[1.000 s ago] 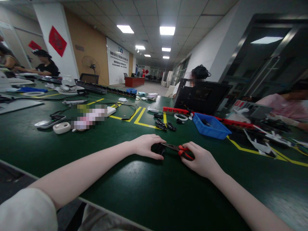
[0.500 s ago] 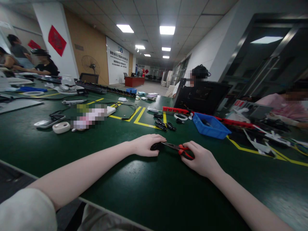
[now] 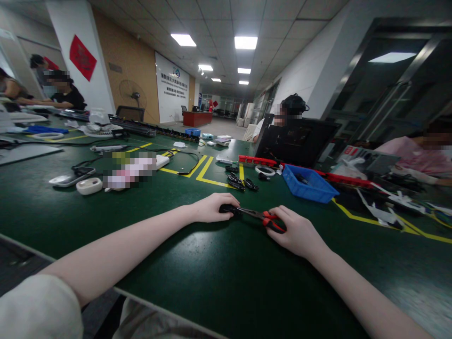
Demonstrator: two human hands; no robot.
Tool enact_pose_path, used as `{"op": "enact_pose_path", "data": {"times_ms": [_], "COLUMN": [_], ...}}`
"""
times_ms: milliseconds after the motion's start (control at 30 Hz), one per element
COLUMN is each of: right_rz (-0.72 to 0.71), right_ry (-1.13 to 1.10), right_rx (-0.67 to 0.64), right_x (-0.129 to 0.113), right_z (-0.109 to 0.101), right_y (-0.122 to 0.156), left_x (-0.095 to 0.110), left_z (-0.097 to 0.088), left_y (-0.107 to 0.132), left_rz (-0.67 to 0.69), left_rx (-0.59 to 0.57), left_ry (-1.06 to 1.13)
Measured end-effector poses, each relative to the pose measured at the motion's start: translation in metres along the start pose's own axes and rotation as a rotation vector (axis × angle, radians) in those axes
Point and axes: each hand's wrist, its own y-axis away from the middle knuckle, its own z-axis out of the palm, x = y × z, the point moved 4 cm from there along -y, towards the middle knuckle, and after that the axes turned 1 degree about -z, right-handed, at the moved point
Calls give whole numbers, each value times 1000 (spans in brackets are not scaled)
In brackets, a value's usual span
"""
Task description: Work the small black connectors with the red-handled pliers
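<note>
My left hand [image 3: 212,207] lies curled over a small black part [image 3: 226,208] on the green table [image 3: 212,278], holding it down. My right hand [image 3: 296,231] grips the red and black handles of a pair of pliers [image 3: 263,217]. The thin jaws of the pliers point left and reach the black part under my left fingers. Both forearms rest low over the table.
Several small black parts [image 3: 240,181] lie beyond my hands near yellow tape lines [image 3: 205,172]. A blue bin [image 3: 309,184] stands at the right, a black monitor [image 3: 294,141] behind it. A white device [image 3: 89,186] and cables lie at the left. Other people sit around the table.
My left hand has curled tighter over the black part and shifted slightly away from me. The pliers and my right hand have barely moved.
</note>
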Motion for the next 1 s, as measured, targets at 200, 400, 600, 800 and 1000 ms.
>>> {"op": "enact_pose_path", "data": {"times_ms": [200, 400, 600, 800, 1000], "right_rz": [8, -17, -54, -82, -94], "right_ry": [-18, -42, -48, -11, -28], "right_rx": [-40, -52, -54, -12, 14], "right_x": [2, 0, -1, -2, -3], "right_z": [-2, -2, -1, -2, 0], "right_y": [1, 1, 1, 1, 2], "left_x": [-7, -7, -9, -7, -6], "left_z": [0, 0, 1, 0, 2], "left_y": [-1, -1, -2, -2, -2], "left_rz": [-34, -51, -42, -33, -77], "left_rx": [29, 17, 14, 15, -41], "left_ry": [79, 121, 133, 137, 112]}}
